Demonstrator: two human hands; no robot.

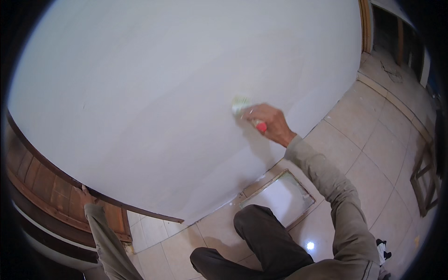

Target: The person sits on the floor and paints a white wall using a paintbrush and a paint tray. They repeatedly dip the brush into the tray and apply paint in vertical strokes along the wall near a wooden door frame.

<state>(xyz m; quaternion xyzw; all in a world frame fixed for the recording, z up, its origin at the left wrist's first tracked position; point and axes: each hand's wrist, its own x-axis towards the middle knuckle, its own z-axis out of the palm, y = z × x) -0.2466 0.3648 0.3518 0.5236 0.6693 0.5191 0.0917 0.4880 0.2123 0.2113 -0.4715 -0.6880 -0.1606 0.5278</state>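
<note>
My right hand (269,122) grips a paintbrush (241,105) with a red-ended handle, its pale bristle end at the white wall (175,105). The brush is slightly blurred. At the lower left, my left hand (84,195) is at the dark wooden frame along the wall's edge, beside a brown wooden door or shutter (49,185); its fingers are partly hidden, and whether they grip the frame I cannot tell. Below my right hand, a rectangular tray (294,217) of white paint lies on the floor against the wall's foot, partly behind my knee.
Beige floor tiles (371,157) run along the wall's base. A wooden frame (425,182) stands at the far right. A raised step edge (395,96) and a wooden door post (365,26) are at the upper right. A black and white item (383,249) lies at the lower right.
</note>
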